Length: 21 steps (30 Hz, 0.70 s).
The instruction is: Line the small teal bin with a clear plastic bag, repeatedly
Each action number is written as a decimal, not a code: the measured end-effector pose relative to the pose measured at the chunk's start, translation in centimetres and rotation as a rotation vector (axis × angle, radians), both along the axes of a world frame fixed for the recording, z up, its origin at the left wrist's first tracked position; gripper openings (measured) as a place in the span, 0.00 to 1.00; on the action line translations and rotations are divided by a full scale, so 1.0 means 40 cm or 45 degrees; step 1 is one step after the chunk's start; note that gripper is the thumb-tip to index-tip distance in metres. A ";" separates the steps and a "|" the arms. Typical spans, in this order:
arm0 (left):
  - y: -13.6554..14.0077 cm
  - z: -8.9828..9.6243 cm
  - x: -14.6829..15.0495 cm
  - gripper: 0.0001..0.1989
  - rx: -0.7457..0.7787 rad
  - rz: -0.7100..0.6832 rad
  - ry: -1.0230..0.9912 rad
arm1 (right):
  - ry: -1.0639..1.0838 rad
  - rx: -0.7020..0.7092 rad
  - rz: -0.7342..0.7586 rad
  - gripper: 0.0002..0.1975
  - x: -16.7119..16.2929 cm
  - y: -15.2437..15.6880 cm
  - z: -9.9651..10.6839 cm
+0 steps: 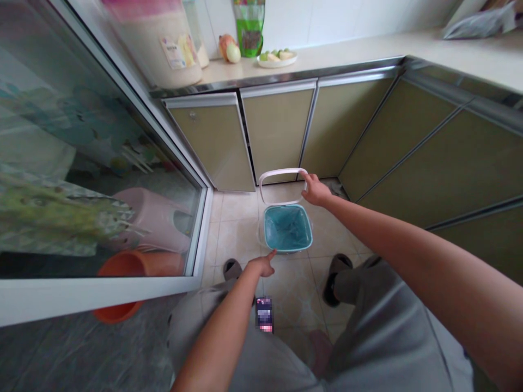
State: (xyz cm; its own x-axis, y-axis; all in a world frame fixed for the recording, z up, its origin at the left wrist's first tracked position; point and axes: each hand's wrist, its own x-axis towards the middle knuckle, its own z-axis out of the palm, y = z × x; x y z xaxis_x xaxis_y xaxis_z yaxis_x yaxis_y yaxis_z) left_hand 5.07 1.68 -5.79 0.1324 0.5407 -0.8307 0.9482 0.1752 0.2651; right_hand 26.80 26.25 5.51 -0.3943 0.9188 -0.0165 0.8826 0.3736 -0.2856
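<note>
Right hand [316, 189] up at the far side, grip clamped on the right edge of the pale ring [281, 172], which stands raised behind the bin [309, 239]! The bin sits on the tiled floor [239, 207], between cabinets [278, 130] and slippers [341, 264], teal liner [287, 226] inside. Left hand [261, 265], index finger extended at the near rim; whether that grip pinches anything, I can't tell.

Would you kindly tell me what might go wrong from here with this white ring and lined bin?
The white ring might tilt or slip, since the right hand holds it only at one side. The blue liner could slide inward if the left hand, with a finger at the waste bin's near rim, tugs it.
</note>
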 end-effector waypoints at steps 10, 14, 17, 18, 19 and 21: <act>-0.016 0.009 -0.010 0.38 0.296 0.149 -0.109 | 0.016 -0.012 0.015 0.45 0.013 -0.014 -0.013; 0.002 -0.011 -0.022 0.28 0.507 0.439 -0.223 | 0.040 -0.003 0.016 0.45 0.027 -0.029 -0.014; 0.026 -0.040 -0.038 0.21 0.598 0.744 -0.296 | 0.149 0.037 -0.003 0.45 0.039 -0.041 -0.027; 0.034 -0.054 -0.046 0.19 0.623 0.847 -0.302 | 0.208 0.056 -0.029 0.44 0.045 -0.044 -0.040; 0.042 -0.071 -0.057 0.17 0.648 0.939 -0.302 | 0.275 0.073 -0.075 0.44 0.052 -0.046 -0.059; 0.056 -0.111 -0.083 0.14 0.686 1.085 -0.291 | 0.416 0.086 -0.219 0.44 0.071 -0.053 -0.118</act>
